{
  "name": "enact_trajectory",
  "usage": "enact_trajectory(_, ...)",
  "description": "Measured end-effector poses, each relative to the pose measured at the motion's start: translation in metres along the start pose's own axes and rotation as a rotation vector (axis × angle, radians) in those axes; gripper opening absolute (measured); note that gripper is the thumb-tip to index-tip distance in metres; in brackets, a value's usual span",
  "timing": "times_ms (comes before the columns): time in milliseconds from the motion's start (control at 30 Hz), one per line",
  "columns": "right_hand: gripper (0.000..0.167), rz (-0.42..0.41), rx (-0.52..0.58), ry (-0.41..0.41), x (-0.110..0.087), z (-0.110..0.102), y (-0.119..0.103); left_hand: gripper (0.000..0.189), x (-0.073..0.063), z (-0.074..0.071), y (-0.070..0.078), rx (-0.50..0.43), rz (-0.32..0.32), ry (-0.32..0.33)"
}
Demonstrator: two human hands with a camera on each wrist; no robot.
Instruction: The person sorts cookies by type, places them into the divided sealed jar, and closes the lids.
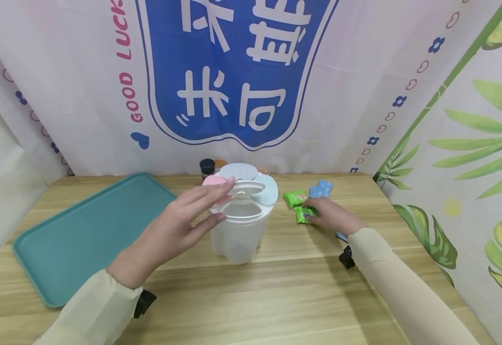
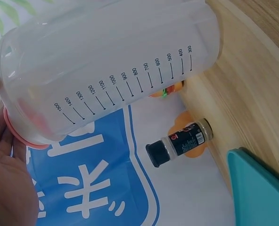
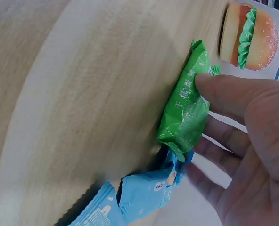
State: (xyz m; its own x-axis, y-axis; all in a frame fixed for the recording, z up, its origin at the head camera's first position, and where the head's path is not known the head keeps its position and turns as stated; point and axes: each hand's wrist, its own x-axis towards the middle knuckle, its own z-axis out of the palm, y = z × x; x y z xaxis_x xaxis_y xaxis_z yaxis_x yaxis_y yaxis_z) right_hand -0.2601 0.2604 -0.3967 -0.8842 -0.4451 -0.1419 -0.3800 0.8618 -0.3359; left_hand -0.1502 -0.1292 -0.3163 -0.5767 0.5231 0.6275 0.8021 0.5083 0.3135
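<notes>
A clear plastic storage canister (image 1: 240, 242) stands upright mid-table, with pink, white and pale blue lid sections. Its front flap (image 1: 251, 187) is raised over an uncovered compartment. Printed volume marks run down its wall (image 2: 116, 56) in the left wrist view. My left hand (image 1: 169, 230) rests at the lid's left side, fingers extended. To the right of the canister, my right hand (image 1: 333, 215) pinches a green snack packet (image 3: 184, 103) between thumb and fingers. Another green packet (image 1: 294, 197) lies just behind it. Several blue packets (image 1: 321, 189) lie close by.
A teal tray (image 1: 100, 230) lies on the left of the wooden table. Behind the canister stands a black-capped seasoning bottle (image 2: 182, 141). A toy-like burger (image 3: 250, 37) sits near the back, by the printed cloth (image 1: 91, 120).
</notes>
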Motion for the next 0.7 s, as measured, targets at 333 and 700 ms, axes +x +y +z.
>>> enact_trajectory(333,0.044,0.011,0.030,-0.048,-0.002,-0.003,-0.003,0.078,0.001,0.000,-0.005,-0.071,0.015,0.012)
enact_trajectory(700,0.050,0.059,0.126,-0.085,-0.013,-0.002,0.002,0.076,0.003,-0.002,-0.006,-0.112,0.017,0.016)
